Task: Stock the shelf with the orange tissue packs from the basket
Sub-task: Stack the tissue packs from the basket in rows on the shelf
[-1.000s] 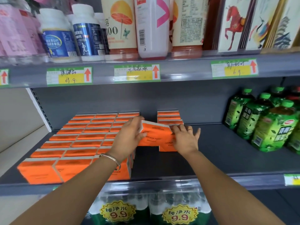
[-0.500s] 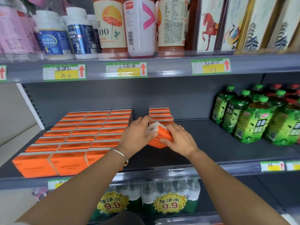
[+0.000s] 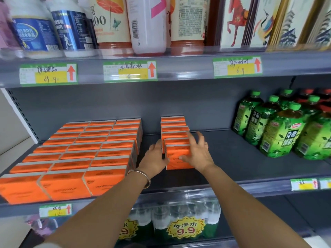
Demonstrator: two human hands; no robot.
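An orange tissue pack point(image 3: 177, 156) stands upright on the grey shelf point(image 3: 232, 158) at the front of a short row of orange packs point(image 3: 172, 126). My left hand point(image 3: 154, 156) rests flat against the pack's left side. My right hand point(image 3: 197, 151) lies against its right side with the fingers spread and lifting. Neither hand grips the pack. Three full rows of orange packs point(image 3: 86, 149) fill the left part of the shelf. The basket is out of view.
Green tea bottles point(image 3: 279, 127) stand at the right of the same shelf. Bare shelf lies between them and the short row. The shelf above point(image 3: 179, 67) holds bottles and boxes. Bottled water packs point(image 3: 179, 221) sit on the shelf below.
The tilted pack held between both hands has been set upright at the front of the short row. Both hands have loosened, the right one's fingers spreading.
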